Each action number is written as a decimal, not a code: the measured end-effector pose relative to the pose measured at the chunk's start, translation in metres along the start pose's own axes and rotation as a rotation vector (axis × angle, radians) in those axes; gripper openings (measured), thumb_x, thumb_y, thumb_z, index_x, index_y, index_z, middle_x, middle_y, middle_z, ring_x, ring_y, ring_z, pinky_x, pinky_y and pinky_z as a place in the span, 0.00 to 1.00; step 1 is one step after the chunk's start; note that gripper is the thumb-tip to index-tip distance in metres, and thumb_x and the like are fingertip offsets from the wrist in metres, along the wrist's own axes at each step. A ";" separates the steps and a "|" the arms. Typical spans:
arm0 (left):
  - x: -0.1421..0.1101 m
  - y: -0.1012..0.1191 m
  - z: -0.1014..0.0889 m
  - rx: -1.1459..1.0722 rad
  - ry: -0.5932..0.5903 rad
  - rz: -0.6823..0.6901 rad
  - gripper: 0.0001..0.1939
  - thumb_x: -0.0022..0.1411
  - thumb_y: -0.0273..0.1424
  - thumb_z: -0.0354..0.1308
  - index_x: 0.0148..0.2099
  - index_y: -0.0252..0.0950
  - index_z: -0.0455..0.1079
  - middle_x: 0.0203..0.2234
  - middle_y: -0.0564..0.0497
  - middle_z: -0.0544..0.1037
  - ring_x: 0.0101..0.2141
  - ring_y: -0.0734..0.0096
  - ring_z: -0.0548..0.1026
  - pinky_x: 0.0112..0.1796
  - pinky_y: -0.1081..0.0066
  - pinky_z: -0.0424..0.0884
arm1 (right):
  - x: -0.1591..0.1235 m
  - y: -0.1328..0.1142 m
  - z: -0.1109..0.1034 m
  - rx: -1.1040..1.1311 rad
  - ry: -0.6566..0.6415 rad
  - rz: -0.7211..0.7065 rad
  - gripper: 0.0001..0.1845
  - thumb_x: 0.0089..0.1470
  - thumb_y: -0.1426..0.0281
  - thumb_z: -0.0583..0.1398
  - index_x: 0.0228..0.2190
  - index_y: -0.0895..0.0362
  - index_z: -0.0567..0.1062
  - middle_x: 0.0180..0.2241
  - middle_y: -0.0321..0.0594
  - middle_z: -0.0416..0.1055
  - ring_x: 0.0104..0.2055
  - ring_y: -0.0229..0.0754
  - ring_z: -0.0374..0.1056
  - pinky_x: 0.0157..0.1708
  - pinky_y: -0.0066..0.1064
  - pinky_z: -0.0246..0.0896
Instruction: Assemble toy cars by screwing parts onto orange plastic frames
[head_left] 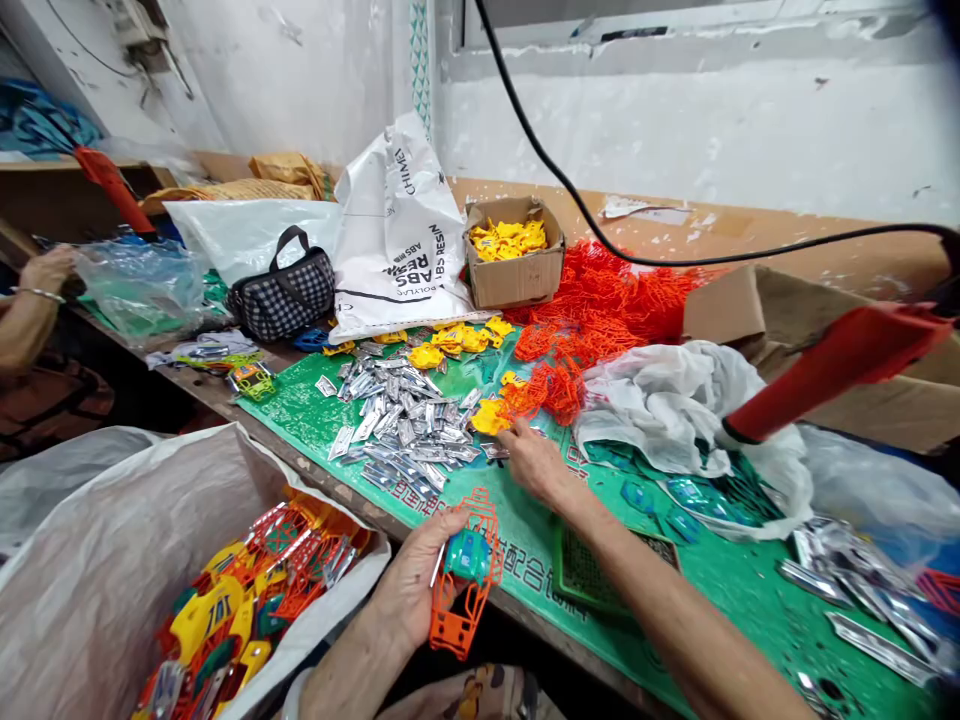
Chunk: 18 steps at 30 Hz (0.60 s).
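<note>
My left hand (420, 575) is closed around an orange plastic lattice frame (456, 625) with a teal translucent plastic piece (469, 556) set in its middle. It holds the frame tilted, just in front of the table edge. Over the green table top, my right hand (541, 466) reaches out with bent fingers at the edge of a yellow plastic part (490, 416); its fingertips are partly hidden. Left of that hand spreads a heap of small silver pieces (405, 420). Several more yellow parts (461, 340) lie behind the heap, and orange lattice pieces (555, 390) sit just beyond the fingers.
A white sack (67, 540) of assembled colourful pieces stands at lower left. At the back are a cardboard box (517, 283) of yellow parts and a checked bag (281, 298). A green basket (592, 590) lies by my right forearm. Another person's hand (49, 270) shows far left.
</note>
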<state>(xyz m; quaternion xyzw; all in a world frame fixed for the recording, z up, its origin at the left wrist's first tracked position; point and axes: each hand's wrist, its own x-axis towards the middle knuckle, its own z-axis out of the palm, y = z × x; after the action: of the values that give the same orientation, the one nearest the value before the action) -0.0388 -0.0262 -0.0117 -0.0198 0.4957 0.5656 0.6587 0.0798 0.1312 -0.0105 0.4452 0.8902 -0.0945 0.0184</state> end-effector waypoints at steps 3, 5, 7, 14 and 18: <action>0.001 0.000 0.007 -0.038 0.003 -0.032 0.08 0.60 0.26 0.61 0.42 0.28 0.75 0.27 0.46 0.83 0.22 0.67 0.79 0.26 0.68 0.79 | 0.007 0.005 -0.001 0.023 -0.058 -0.042 0.12 0.64 0.69 0.56 0.47 0.57 0.73 0.51 0.46 0.70 0.51 0.47 0.69 0.49 0.42 0.67; 0.002 0.002 0.010 -0.051 -0.013 -0.045 0.08 0.61 0.26 0.61 0.42 0.28 0.75 0.26 0.46 0.83 0.22 0.66 0.80 0.26 0.68 0.79 | 0.010 0.007 -0.001 0.054 -0.073 -0.043 0.15 0.62 0.64 0.59 0.48 0.58 0.73 0.51 0.45 0.71 0.50 0.46 0.70 0.50 0.46 0.68; 0.004 0.004 0.011 -0.052 -0.022 -0.044 0.08 0.61 0.27 0.61 0.43 0.28 0.74 0.25 0.46 0.82 0.21 0.66 0.80 0.26 0.67 0.79 | 0.008 0.008 0.001 0.103 -0.071 -0.031 0.16 0.62 0.63 0.60 0.48 0.58 0.73 0.51 0.44 0.71 0.50 0.46 0.70 0.50 0.46 0.68; 0.009 0.018 0.014 -0.092 -0.027 0.057 0.08 0.56 0.26 0.65 0.40 0.31 0.74 0.23 0.51 0.82 0.18 0.70 0.78 0.20 0.74 0.75 | -0.028 0.011 0.000 0.476 -0.020 0.022 0.20 0.57 0.80 0.55 0.52 0.63 0.70 0.40 0.50 0.73 0.47 0.50 0.68 0.49 0.44 0.62; 0.009 0.019 0.023 -0.101 -0.142 0.154 0.09 0.51 0.26 0.68 0.36 0.32 0.74 0.25 0.51 0.82 0.21 0.70 0.78 0.25 0.72 0.77 | -0.057 0.017 -0.007 0.897 -0.116 0.035 0.27 0.56 0.76 0.54 0.57 0.54 0.66 0.27 0.32 0.67 0.25 0.36 0.65 0.29 0.30 0.62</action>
<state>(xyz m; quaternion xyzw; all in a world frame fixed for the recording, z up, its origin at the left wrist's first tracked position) -0.0400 0.0001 0.0039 0.0252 0.4187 0.6389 0.6448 0.1277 0.0972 0.0007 0.4180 0.7513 -0.4954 -0.1246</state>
